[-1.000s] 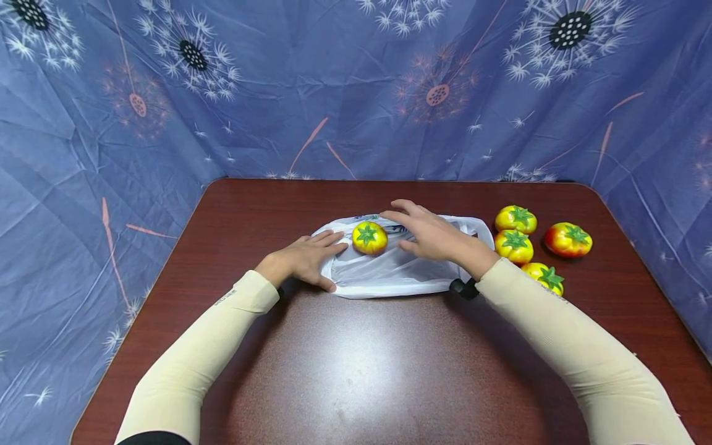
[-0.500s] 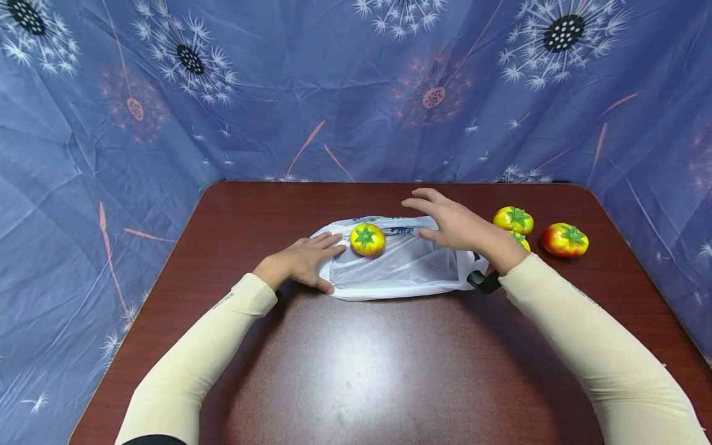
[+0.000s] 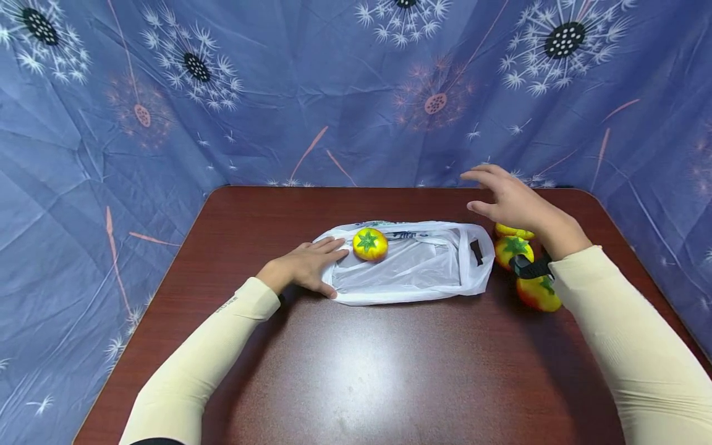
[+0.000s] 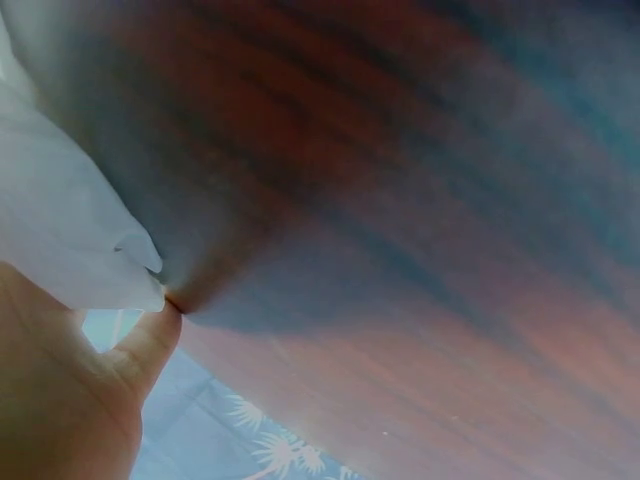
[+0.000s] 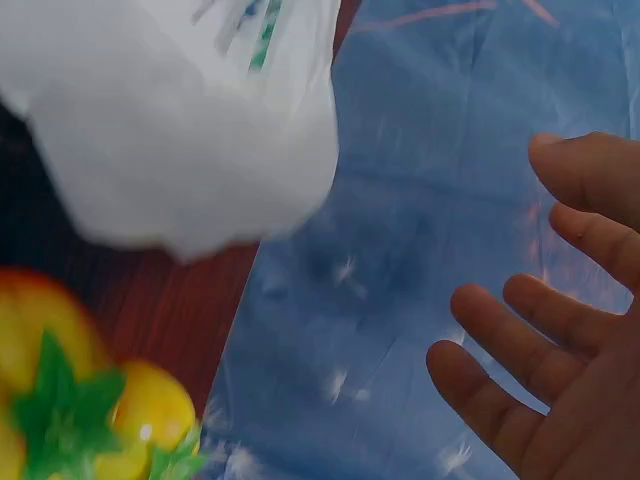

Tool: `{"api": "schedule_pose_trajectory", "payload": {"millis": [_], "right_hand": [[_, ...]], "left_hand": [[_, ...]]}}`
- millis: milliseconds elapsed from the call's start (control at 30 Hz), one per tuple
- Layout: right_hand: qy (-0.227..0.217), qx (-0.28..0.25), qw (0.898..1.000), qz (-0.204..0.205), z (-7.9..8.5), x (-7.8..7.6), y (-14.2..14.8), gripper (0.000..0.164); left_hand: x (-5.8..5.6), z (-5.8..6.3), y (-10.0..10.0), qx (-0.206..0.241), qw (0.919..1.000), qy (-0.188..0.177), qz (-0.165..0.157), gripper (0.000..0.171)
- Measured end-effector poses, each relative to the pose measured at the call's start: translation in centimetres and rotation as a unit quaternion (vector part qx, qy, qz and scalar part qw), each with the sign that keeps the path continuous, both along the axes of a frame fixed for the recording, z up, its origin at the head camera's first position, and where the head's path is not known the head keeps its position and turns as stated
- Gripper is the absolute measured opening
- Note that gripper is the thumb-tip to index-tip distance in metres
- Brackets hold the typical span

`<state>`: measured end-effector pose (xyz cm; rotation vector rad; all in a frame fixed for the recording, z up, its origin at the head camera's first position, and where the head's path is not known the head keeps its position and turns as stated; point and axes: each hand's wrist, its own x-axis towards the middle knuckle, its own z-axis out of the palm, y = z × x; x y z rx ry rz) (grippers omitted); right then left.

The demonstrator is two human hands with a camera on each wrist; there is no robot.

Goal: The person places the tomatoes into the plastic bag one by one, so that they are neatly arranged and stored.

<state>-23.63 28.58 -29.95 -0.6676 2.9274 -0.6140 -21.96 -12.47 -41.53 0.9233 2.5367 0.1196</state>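
A white plastic bag lies flat on the table, its handle opening at the right end. On its left part sits a yellow fruit with a green star-shaped calyx, resembling a persimmon or tomato. My left hand rests on the bag's left end with fingers spread; the left wrist view shows its thumb at the bag's edge. My right hand hovers over the back right, fingers apart and holding nothing. Below it and its wrist are several similar fruits, partly covered by the hand and arm.
The brown table has a rounded back edge, with blue dandelion-patterned cloth hanging behind and at the sides. A black strap circles the right wrist. The nearest fruit of the right group lies beside the forearm.
My right hand has moved from above the bag rightward and back, over the loose fruits. The left hand stays on the bag, and the fruit on the bag keeps its place.
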Motion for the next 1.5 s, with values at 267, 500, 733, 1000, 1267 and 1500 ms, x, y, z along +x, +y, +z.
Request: {"api": "schedule_pose_trajectory", "payload": {"millis": [267, 500, 733, 1000, 1267, 1500], "right_hand": [[0.003, 0.0, 0.999, -0.04, -0.2, 0.0, 3.3, 0.057], [-0.007, -0.002, 0.997, -0.072, -0.9, 0.4, 6.1, 0.058], [-0.014, -0.002, 0.996, -0.092, -1.4, 1.0, 8.2, 0.058], [0.03, 0.006, 0.997, -0.077, -2.5, 2.7, 9.5, 0.055], [0.05, -0.001, 0.996, -0.079, -4.2, 6.1, 10.6, 0.053], [0.047, -0.007, 0.995, -0.088, -5.9, 8.7, 11.2, 0.053]], "left_hand": [[-0.1, -0.1, 0.0, 0.001, 1.0, 0.006, 0.001, 0.102], [-0.1, -0.3, 0.0, -0.002, 1.0, 0.008, -0.003, 0.101], [-0.2, -0.3, -0.1, -0.002, 1.0, 0.001, 0.005, 0.102], [-0.1, -0.3, -0.1, -0.008, 0.9999, -0.001, 0.01, 0.103], [-0.1, -0.5, -0.1, -0.007, 1.0, 0.002, 0.007, 0.103], [-0.1, -0.4, -0.1, -0.011, 0.9999, 0.002, 0.008, 0.102]]}}
